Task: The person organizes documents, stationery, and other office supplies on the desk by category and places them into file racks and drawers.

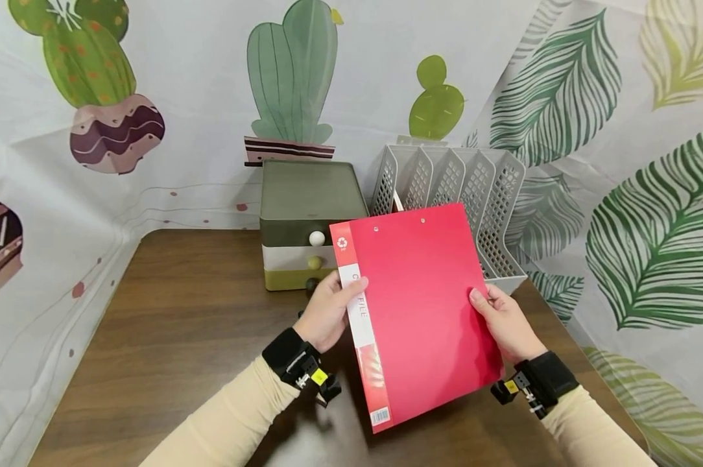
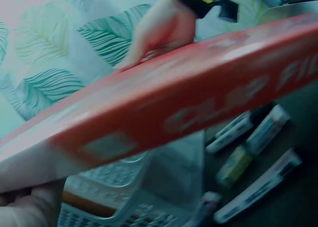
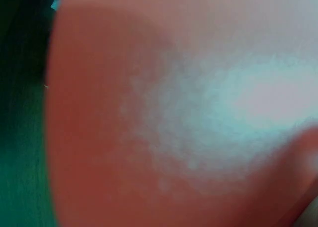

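A: Where is the red plastic clip file folder now?

B: Held tilted above the brown wooden desk, just before the grey mesh file rack. The left hand pinches its labelled spine; the right hand grips the opposite edge.

A: How best to handle it?

B: I'd keep both grips firm, level it, and mind the markers lying underneath.

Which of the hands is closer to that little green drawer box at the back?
Left. The left hand holds the red folder just before the drawer box; the right hand grips the folder's far edge.
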